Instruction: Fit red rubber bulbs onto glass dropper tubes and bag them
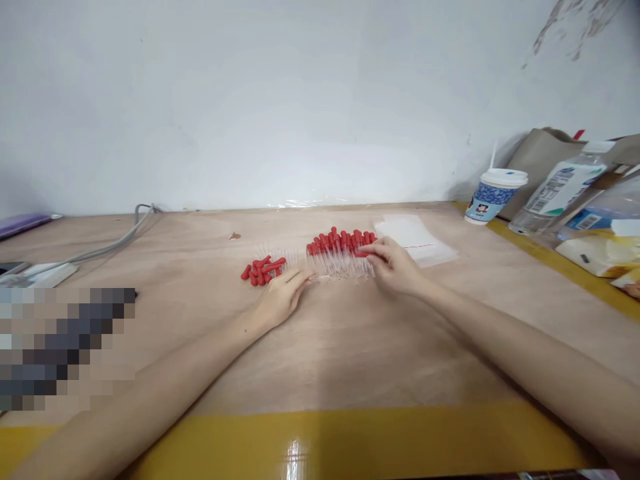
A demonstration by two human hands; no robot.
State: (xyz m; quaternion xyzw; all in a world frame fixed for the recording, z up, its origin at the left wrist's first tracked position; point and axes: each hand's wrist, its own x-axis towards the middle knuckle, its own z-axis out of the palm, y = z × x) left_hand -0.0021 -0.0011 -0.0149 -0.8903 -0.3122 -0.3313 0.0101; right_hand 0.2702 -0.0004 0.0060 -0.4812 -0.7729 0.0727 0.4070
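Two heaps of small clear droppers with red rubber bulbs lie on the wooden table: a smaller heap (263, 269) to the left and a longer row (340, 250) to the right. My left hand (283, 297) rests beside the smaller heap, its fingers pinched on the clear tip of a dropper. My right hand (393, 263) is at the right end of the long row, fingers closed on a red-bulbed dropper (363, 253).
Clear plastic bags (415, 239) lie behind my right hand. At the far right stand a paper cup with a straw (493, 195), a plastic bottle (560, 189) and packages. A grey cable (120, 240) runs at the left. Yellow tape (320, 443) edges the table front.
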